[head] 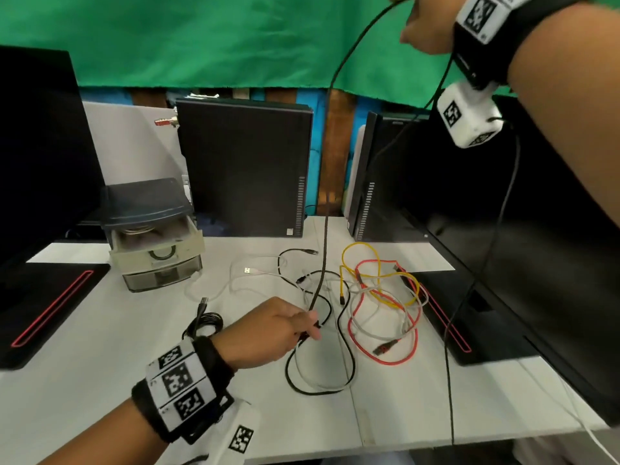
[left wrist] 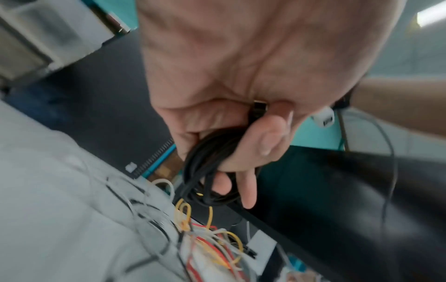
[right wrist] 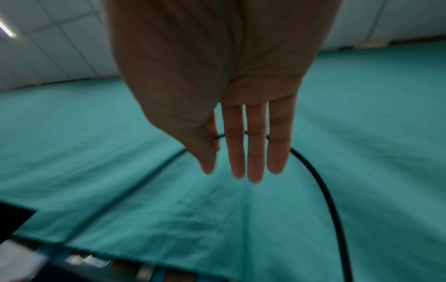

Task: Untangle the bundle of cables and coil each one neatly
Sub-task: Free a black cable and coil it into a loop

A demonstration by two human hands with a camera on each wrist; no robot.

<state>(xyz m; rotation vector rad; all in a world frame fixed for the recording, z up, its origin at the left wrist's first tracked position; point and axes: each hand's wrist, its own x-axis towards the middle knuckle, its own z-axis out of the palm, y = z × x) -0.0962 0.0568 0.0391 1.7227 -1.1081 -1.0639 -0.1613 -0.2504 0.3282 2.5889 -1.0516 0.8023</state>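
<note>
My left hand (head: 285,327) is low over the white table (head: 100,364) and grips several loops of a black cable (head: 323,229). The left wrist view shows those loops (left wrist: 212,152) bunched in the curled fingers (left wrist: 263,137). From there the cable climbs steeply to my right hand (head: 422,31), raised at the top right. In the right wrist view that hand (right wrist: 246,143) has straight fingers, and the cable (right wrist: 321,183) crosses behind them. Yellow (head: 379,280), red (head: 412,344), grey-white (head: 369,317) and another black cable (head: 345,347) lie tangled on the table.
A coiled black cable (head: 208,322) lies beside my left wrist, and a white USB cable (head: 248,270) is spread behind it. A small drawer unit (head: 154,236) stands back left, two computer towers (head: 245,169) (head: 362,182) at the back, and monitor bases (head: 50,307) (head: 469,313) on both sides.
</note>
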